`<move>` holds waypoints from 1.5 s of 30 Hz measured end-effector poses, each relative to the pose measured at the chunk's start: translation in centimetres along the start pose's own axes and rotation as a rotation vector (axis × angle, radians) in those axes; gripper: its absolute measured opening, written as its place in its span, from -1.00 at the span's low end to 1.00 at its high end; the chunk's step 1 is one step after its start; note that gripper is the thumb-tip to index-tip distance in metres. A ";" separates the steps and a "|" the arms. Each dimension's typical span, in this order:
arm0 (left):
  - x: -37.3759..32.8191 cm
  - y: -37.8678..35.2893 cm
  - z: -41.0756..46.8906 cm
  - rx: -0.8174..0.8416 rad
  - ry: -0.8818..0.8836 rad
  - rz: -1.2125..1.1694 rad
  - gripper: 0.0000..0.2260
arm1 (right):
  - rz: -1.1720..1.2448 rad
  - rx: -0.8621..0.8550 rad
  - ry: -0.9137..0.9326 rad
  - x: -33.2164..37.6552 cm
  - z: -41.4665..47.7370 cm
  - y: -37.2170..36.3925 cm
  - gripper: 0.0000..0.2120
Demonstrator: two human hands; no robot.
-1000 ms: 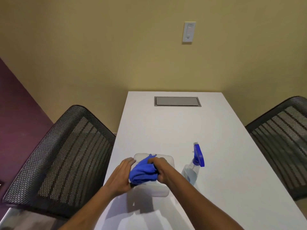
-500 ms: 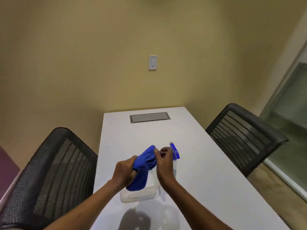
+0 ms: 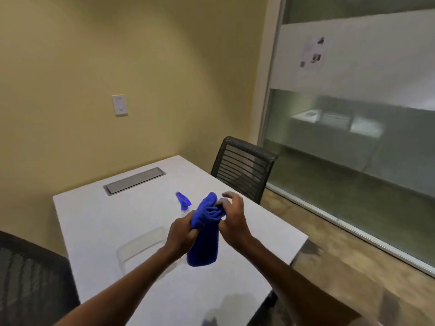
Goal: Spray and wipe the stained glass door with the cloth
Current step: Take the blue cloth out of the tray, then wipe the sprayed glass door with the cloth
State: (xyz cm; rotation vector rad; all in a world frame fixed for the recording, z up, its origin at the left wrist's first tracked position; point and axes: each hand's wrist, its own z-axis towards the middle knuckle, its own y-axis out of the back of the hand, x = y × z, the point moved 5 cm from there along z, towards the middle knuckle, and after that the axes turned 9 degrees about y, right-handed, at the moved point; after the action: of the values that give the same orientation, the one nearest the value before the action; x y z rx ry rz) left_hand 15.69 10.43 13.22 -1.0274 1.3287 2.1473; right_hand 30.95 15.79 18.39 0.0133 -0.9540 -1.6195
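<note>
A blue cloth (image 3: pixel 205 234) hangs in the air above the white table (image 3: pixel 98 222). My left hand (image 3: pixel 181 234) is closed around its middle. My right hand (image 3: pixel 231 217) pinches its bunched upper end, with the other fingers spread. A spray bottle with a blue trigger head (image 3: pixel 183 201) stands on the table just behind the cloth; its clear body is mostly hidden. The glass wall (image 3: pixel 357 142) with a frosted band fills the right side of the view.
A clear plastic container (image 3: pixel 141 245) sits on the table to the left of my hands. Black mesh chairs stand at the right (image 3: pixel 242 168) and lower left (image 3: pixel 33 278). A grey cable hatch (image 3: pixel 134 181) is set in the tabletop. A wall switch (image 3: pixel 120 105) is on the yellow wall.
Both hands have lifted the cloth out of the clear container and up above the table. My view has turned to the right, so the glass wall now shows.
</note>
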 end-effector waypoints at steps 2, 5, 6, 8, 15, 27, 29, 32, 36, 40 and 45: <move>-2.8 -2.2 -0.6 0.051 -0.049 -0.034 -0.70 | -0.005 -0.015 -0.026 -0.3 -1.2 3.7 -0.76; -7.7 -5.7 -2.1 0.134 -0.132 -0.152 -0.68 | 0.068 0.023 -0.141 -0.5 -3.5 9.4 -0.68; -9.3 -6.9 -2.8 0.173 -0.154 -0.211 -0.73 | 0.073 0.021 -0.173 -0.6 -4.3 11.3 -0.63; -12.9 -9.1 -4.4 0.272 -0.191 -0.384 -0.80 | 0.046 -0.014 -0.219 -0.6 -6.1 15.5 -0.52; -27.9 -18.2 -12.7 0.956 0.090 -1.043 -0.23 | 0.045 -0.100 -0.393 3.0 -13.9 32.4 -0.70; -47.7 -29.8 -36.6 1.517 0.409 -1.093 -0.55 | -0.262 -0.349 -0.698 13.4 -33.6 52.9 -0.54; -49.4 -31.3 -40.6 1.516 0.466 -1.062 -0.61 | -0.370 -0.460 -0.832 14.1 -37.7 55.3 -0.24; -51.1 -33.4 -45.5 1.545 0.475 -1.046 -0.63 | -0.584 -0.584 -0.969 15.9 -43.1 58.1 -0.05; -56.9 -34.6 -50.5 1.688 0.502 -1.245 -0.52 | -0.617 -0.679 -1.148 18.6 -49.9 60.7 -0.05; -62.1 -36.6 -54.2 1.949 0.380 -1.486 -0.62 | -0.476 -0.752 -1.367 20.6 -56.2 62.5 -0.36; -66.1 -39.2 -59.1 2.083 0.123 -1.290 -0.63 | -0.493 -0.930 -1.398 22.7 -60.1 64.3 -0.60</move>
State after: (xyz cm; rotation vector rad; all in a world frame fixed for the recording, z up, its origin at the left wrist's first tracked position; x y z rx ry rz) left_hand 106.41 -21.70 24.81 -0.5120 1.3339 -0.5311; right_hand 106.06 -34.77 26.42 -1.8313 -1.0813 -2.3695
